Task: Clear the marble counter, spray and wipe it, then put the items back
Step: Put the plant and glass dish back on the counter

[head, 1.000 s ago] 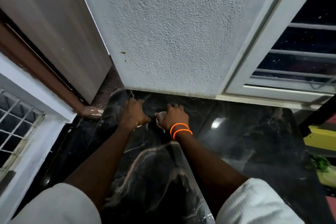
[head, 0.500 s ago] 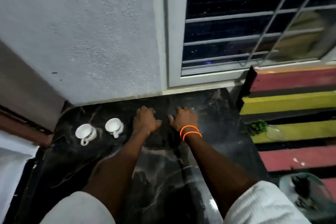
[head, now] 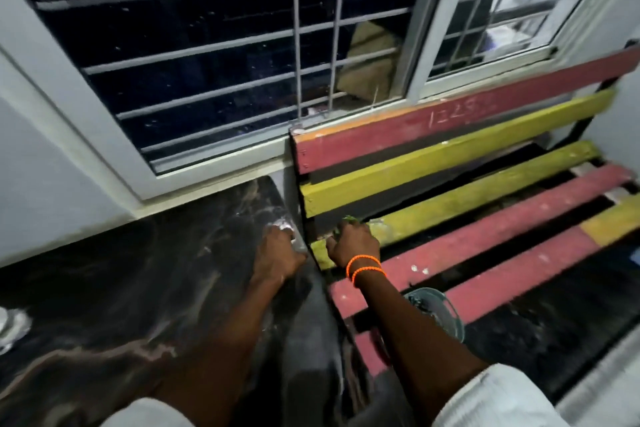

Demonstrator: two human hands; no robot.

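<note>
Dark veined marble counter (head: 145,288), glossy and smeared, runs under a barred window. Our left hand (head: 277,253) curls at its right edge on something white; what it is, we cannot tell. Our right hand (head: 353,243) closes on a green-topped item on the slatted bench (head: 485,236); lift it squarely.

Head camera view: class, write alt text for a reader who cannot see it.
Two bare hands reach forward: the left hand on a dark marble counter, the right hand over a green item on a red-and-yellow slatted bench beneath a barred window.
</note>
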